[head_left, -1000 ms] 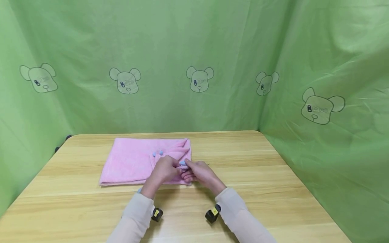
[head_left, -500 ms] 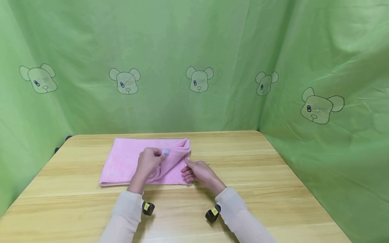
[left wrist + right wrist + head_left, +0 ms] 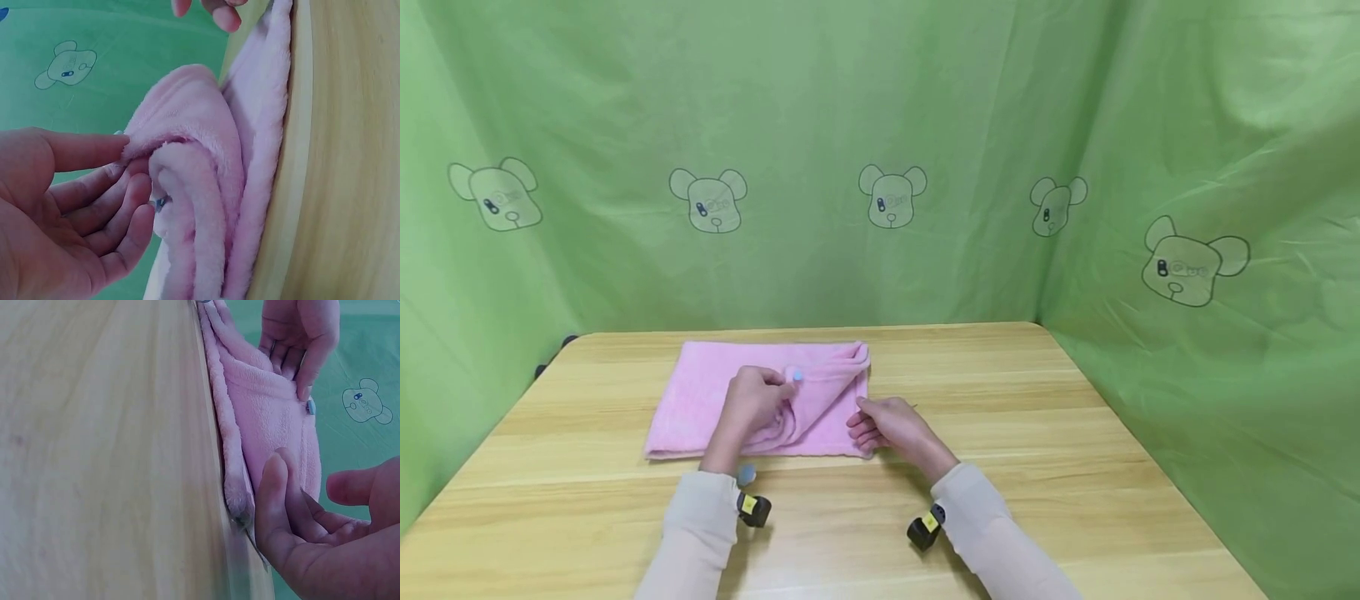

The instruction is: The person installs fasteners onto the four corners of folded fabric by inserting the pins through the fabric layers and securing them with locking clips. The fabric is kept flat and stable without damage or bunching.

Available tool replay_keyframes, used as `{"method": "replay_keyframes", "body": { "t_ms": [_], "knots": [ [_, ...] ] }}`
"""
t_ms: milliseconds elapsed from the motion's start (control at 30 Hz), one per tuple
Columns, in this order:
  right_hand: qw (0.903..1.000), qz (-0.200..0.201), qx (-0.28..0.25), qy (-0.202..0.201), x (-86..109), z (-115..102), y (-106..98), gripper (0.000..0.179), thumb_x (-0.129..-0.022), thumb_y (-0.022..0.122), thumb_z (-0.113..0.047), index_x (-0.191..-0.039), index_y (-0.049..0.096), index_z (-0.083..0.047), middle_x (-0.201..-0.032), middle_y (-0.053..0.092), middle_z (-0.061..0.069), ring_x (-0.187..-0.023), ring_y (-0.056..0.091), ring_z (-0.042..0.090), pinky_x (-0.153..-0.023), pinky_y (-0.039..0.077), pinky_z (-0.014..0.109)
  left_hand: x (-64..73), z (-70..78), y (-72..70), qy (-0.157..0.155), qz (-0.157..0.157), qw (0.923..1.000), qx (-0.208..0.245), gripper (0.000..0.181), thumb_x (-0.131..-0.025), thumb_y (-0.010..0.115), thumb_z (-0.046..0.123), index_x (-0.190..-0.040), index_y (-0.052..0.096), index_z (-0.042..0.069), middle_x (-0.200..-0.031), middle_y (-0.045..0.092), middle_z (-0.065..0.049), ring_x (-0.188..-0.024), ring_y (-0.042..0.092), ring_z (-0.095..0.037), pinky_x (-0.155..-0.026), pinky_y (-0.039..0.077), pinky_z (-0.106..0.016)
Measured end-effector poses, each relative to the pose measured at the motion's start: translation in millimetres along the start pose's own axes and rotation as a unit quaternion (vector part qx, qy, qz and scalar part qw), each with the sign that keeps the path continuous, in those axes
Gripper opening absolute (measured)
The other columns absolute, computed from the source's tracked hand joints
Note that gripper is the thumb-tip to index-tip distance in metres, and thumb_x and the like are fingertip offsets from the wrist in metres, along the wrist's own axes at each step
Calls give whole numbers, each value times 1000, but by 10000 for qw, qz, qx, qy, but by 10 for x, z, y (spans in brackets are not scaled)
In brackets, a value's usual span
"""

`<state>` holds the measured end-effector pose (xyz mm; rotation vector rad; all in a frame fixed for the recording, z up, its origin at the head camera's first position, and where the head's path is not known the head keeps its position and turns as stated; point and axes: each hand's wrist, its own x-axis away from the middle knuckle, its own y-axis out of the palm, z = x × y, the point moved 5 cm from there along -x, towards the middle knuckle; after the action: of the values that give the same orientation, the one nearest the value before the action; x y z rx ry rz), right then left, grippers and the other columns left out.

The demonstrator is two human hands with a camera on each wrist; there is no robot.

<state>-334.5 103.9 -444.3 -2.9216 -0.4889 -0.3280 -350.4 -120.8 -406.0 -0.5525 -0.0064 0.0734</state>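
A folded pink plush cloth [image 3: 700,392] lies on the table, its right part turned back in a diagonal fold. My left hand [image 3: 756,400] pinches the edge of that fold between thumb and fingers; the left wrist view shows the raised layer [image 3: 187,106] bulging up from the pinch. A small light blue button-like piece [image 3: 798,376] sits on the fold just right of the fingertips. At the cloth's right edge is my right hand [image 3: 891,427], fingers loosely bent. In the right wrist view its thumb [image 3: 350,487] stands apart from the fingers, with nothing between them.
The wooden table [image 3: 1037,500] carries the cloth near its back left. Green curtains [image 3: 805,267] printed with bear heads rise behind and to the right. A thin dark strand [image 3: 253,544] sticks out at the cloth's near right corner.
My left hand has moved left from beside the right hand, drawing the cloth's edge back into the diagonal fold. The right hand has stayed in place and no longer holds the edge.
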Motion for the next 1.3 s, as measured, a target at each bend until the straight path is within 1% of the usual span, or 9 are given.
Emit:
{"method": "replay_keyframes", "body": {
  "t_ms": [200, 433, 700, 800, 933, 1033, 1133, 1233, 1300],
  "knots": [
    [10000, -30, 18, 24, -8, 11, 5, 41, -108, 45, -21, -112, 64, 15, -84, 67, 7, -68, 62, 12, -65, 57, 23, -12, -60, 5, -48, 13, 9998, -188, 19, -92, 73, 22, -92, 76, 3, -84, 74, -10, -70, 63, -19, -61, 49, -25],
    [10000, -14, 5, 24, -3, 4, 1, 40, -107, 46, -22, -112, 64, 14, -84, 67, 7, -68, 62, 12, -66, 58, 23, -18, -44, -17, -28, -9, 9992, -396, 18, -91, 73, 21, -94, 74, 3, -87, 73, -10, -72, 62, -18, -64, 49, -25],
    [10000, 58, 7, 20, -7, 5, -11, 39, -107, 46, -20, -111, 64, 15, -83, 67, 7, -67, 62, 12, -64, 58, 24, 40, 173, -37, 156, 235, 9994, -200, 22, -91, 73, 19, -105, 66, 3, -87, 72, -12, -64, 65, -22, -56, 50, -28],
    [10000, 59, 16, 25, -6, 15, -13, 39, -107, 46, -19, -111, 64, 15, -83, 67, 7, -67, 62, 12, -65, 58, 24, 87, 267, 30, 270, 221, 9993, -155, 21, -89, 74, 16, -104, 67, 3, -91, 73, -12, -67, 66, -22, -57, 54, -29],
    [9999, 161, -33, 7, 0, 17, -26, 39, -107, 46, -19, -111, 64, 15, -81, 67, 7, -66, 62, 12, -64, 58, 24, 149, 388, 206, 601, 220, 9978, -178, 14, -86, 76, 11, -97, 70, 5, -91, 74, -11, -75, 67, -20, -68, 57, -31],
    [9989, 432, -96, -124, 2, -4, -55, 37, -106, 47, -17, -107, 65, 15, -78, 65, 6, -63, 60, 11, -61, 56, 23, 185, 451, 372, 939, 109, 9952, -259, 10, -84, 77, 6, -92, 71, 5, -86, 74, -9, -74, 66, -19, -70, 57, -32],
    [9961, 823, -175, -274, -1, -27, -101, 35, -105, 48, -17, -101, 66, 14, -73, 62, 4, -61, 56, 11, -58, 52, 22, 215, 465, 530, 1150, -222, 9916, -547, 11, -82, 79, 5, -90, 70, 4, -82, 72, -7, -72, 64, -18, -69, 55, -31],
    [9930, 1125, -199, -308, -4, -42, -140, 32, -104, 50, -17, -96, 66, 10, -71, 60, 3, -60, 54, 10, -56, 49, 20, 245, 435, 664, 1172, -731, 9859, -945, 15, -80, 82, 7, -88, 70, 4, -82, 70, -6, -74, 62, -17, -69, 54, -30],
    [9922, 1201, -185, -286, -8, -45, -151, 31, -104, 51, -16, -94, 67, 8, -69, 59, 2, -59, 53, 9, -55, 47, 19, 278, 404, 735, 1065, -1150, 9805, -1184, 18, -77, 84, 9, -86, 68, 4, -81, 68, -5, -74, 60, -18, -69, 53, -31]
  ]
}}
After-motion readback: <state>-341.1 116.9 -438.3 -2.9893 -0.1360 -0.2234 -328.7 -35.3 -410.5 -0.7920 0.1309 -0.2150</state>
